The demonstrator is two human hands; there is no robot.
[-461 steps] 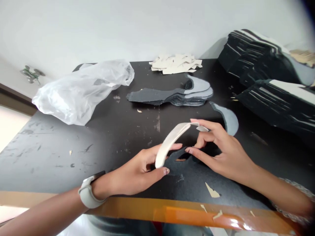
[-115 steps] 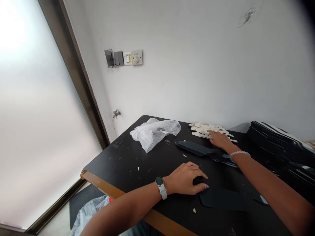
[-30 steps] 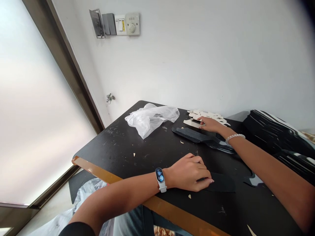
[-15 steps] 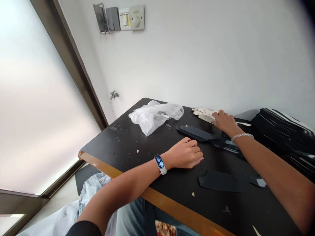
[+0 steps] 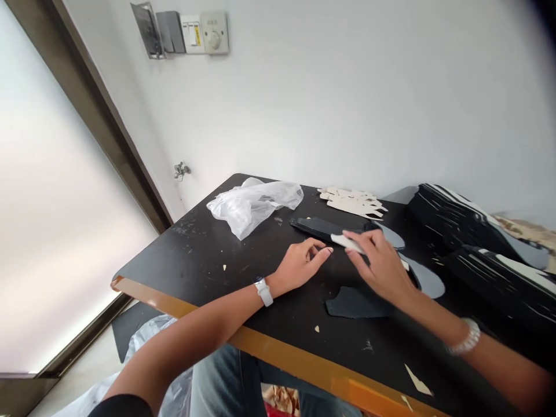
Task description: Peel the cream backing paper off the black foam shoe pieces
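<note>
Head view, right hand (image 5: 382,271) holding white strip (image 5: 346,241)

Two bare hands (image 5: 296,266) and one held white strip (image 5: 344,241) are seen. One translucent plastic bag (image 5: 247,211), one heap of cream strips (image 5: 351,202), three stacks of dark cut pieces (image 5: 438,217) and four wall plates (image 5: 191,35) are counted.

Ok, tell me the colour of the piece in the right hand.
The piece in the right hand is off-white, seen best in the head view.
</note>
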